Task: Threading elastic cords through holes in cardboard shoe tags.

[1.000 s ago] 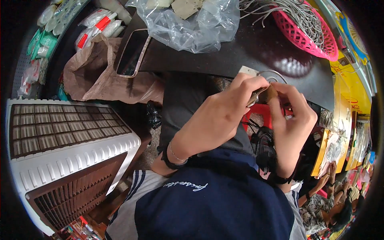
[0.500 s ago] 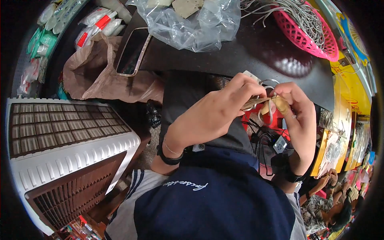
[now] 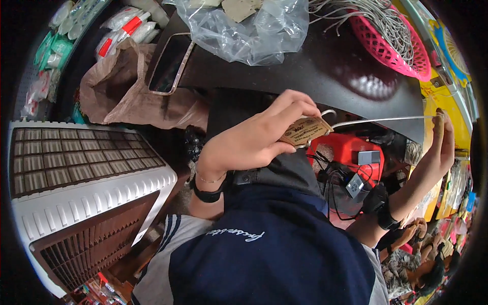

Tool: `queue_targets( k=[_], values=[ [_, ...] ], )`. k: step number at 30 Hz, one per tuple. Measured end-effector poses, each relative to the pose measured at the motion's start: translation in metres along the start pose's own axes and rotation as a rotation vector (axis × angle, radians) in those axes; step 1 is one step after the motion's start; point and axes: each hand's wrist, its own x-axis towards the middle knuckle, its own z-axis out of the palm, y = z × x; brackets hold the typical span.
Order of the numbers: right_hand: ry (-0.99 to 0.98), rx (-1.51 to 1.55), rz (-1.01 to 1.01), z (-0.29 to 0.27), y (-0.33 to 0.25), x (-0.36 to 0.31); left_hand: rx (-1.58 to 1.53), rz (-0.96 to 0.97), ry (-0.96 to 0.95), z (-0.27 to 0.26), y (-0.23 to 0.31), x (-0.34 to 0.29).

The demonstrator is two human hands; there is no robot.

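Two bare hands share one piece of work above the person's lap, near the table's close edge. The left hand point(image 3: 259, 133) grips a brown printed card point(image 3: 306, 131) between its thumb and fingers; whether this is a single card or a stack, I cannot tell. A grey cord point(image 3: 384, 121) runs straight from the card's right side to the right hand point(image 3: 443, 137), whose fingertips pinch it well out to the right. A small loop of cord curls up beside the card.

Below the cord are a red stool point(image 3: 339, 147) and tangled black cables point(image 3: 333, 179). Beyond the hands, the dark table point(image 3: 305, 76) bears a clear plastic bag point(image 3: 254, 43) with beige cards point(image 3: 239, 9), a pink basket point(image 3: 372, 48) heaped with grey cords point(image 3: 394, 31), and a phone point(image 3: 172, 66) at its left end. Farther left stands a white and brown air cooler point(image 3: 96, 188).
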Motion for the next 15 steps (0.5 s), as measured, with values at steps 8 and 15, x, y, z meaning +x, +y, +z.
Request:
queue_targets(
  k=[8,15],
  values=[
    [-0.691,-0.023,-0.32,0.061,-0.067,-0.059,-0.079,-0.034,0.049,0.009,0.001,-0.001],
    [-0.683,0.202,-0.025,0.082,-0.054,-0.077,-0.051,0.045,0.125,0.018,0.006,0.003]
  ],
)
